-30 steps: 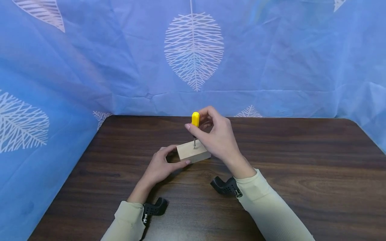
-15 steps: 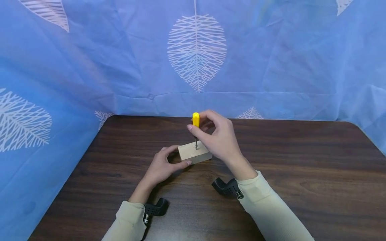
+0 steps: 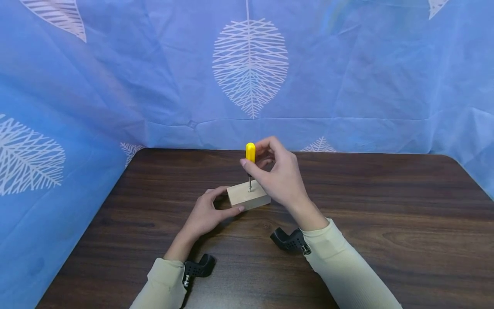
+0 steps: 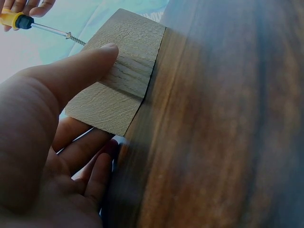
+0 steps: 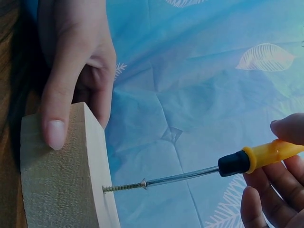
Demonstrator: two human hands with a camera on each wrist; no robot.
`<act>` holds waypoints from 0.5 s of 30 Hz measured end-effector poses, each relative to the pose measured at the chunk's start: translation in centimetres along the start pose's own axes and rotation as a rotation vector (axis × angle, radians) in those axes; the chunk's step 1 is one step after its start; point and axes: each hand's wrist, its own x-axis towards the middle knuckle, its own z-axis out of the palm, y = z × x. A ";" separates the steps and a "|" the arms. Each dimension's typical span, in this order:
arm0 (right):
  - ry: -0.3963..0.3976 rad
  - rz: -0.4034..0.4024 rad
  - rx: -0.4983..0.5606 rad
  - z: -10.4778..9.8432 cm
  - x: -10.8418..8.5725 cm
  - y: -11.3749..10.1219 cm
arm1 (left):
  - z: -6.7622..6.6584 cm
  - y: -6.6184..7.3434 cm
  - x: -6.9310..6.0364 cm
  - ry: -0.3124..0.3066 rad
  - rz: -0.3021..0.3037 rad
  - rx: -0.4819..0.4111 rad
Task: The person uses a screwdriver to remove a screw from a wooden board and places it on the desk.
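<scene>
A pale wooden block (image 3: 247,198) lies on the dark table, and my left hand (image 3: 206,212) grips its left end, thumb on the near side and fingers behind. My right hand (image 3: 283,174) pinches the yellow handle of a screwdriver (image 3: 250,153), which stands upright over the block. In the right wrist view the screwdriver's shaft (image 5: 185,178) meets the head of a screw (image 5: 124,187). The screw's point is in the block's top face, with most of its thread showing. The left wrist view shows my left thumb (image 4: 90,64) pressed on the block's side.
The dark wood-grain table (image 3: 386,223) spreads around the hands. Behind it and on the left hangs a blue cloth (image 3: 347,77) with white leaf prints. A black wrist mount (image 3: 200,266) sits on the left wrist, and another black mount (image 3: 288,240) on the right.
The right fingers shift slightly on the screwdriver handle. Both hands, the block and the screw otherwise keep their places, apart from a small sway of the whole head view.
</scene>
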 end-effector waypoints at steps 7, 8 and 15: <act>-0.006 -0.004 0.005 0.0 0.0 0.1 | 0.1 0.1 -0.1 0.004 -0.004 -0.003; -0.006 -0.005 0.005 0.0 0.0 0.1 | 0.1 0.1 -0.1 0.004 -0.006 -0.003; -0.003 -0.012 0.004 0.1 0.1 0.1 | 0.0 0.0 0.0 0.006 -0.018 0.006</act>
